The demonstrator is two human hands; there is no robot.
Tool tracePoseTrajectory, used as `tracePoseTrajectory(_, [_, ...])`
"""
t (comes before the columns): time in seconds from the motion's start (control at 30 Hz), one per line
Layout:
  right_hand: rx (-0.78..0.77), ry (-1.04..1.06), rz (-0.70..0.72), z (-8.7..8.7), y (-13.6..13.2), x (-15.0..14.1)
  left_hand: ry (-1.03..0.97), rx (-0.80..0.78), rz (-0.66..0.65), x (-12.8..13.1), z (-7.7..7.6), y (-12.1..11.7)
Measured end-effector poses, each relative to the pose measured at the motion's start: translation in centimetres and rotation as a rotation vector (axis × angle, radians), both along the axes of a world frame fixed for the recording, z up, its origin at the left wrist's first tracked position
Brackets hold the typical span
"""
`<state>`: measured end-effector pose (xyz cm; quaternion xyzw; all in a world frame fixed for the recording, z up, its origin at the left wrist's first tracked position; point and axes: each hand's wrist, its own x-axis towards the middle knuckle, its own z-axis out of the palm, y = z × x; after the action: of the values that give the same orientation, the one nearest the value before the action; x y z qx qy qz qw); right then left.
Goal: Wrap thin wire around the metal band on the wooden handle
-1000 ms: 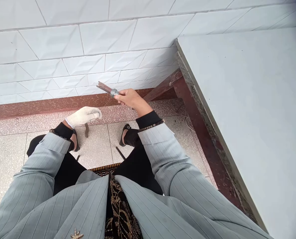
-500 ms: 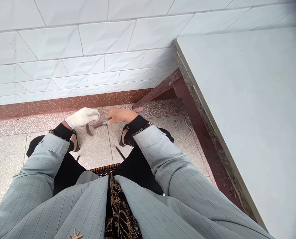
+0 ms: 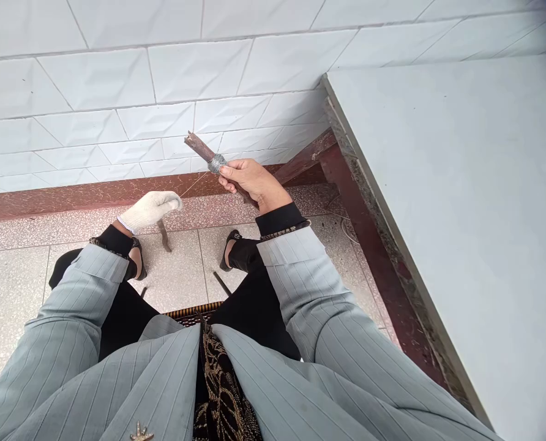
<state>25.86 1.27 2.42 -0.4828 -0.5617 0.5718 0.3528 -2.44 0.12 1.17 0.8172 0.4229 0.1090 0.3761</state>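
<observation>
My left hand (image 3: 151, 209), in a white knit glove, is closed low over the floor, fingertips pressed together on a thin wire (image 3: 194, 183). That wire runs taut up to a grey wire coil (image 3: 216, 163) wound round a brown stick (image 3: 200, 147). Bare-skinned, my right hand (image 3: 248, 179) grips this stick just below the coil, and its broken end points up and left. From beneath the glove a curved brown stick (image 3: 164, 236) sticks out downward; whether the glove grips it, I cannot tell.
A white-tiled wall (image 3: 199, 70) with a reddish skirting (image 3: 84, 190) stands ahead. At the right is a pale tabletop (image 3: 447, 184) on a dark red wooden frame (image 3: 374, 245). My shoes (image 3: 229, 250) rest on the speckled tile floor (image 3: 176, 275); a woven seat (image 3: 194, 313) is beneath me.
My right hand has risen and moved right with the stick, away from my left hand. The stick now tilts upward and the wire stretches between the hands. The left hand has barely moved.
</observation>
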Motion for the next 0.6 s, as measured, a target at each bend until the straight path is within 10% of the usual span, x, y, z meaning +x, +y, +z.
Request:
tracePoseTrajectory(0.33, [-0.015,-0.519,-0.127,-1.6,1.0,-1.1,0.013,0.069,-0.033,-0.2,-0.2,0.0])
tracePoseTrajectory(0.6, [0.076,-1.111,0.497,-2.1,0.0,-3.3,0.09,0.118,-0.047,-0.1,-0.2,-0.1])
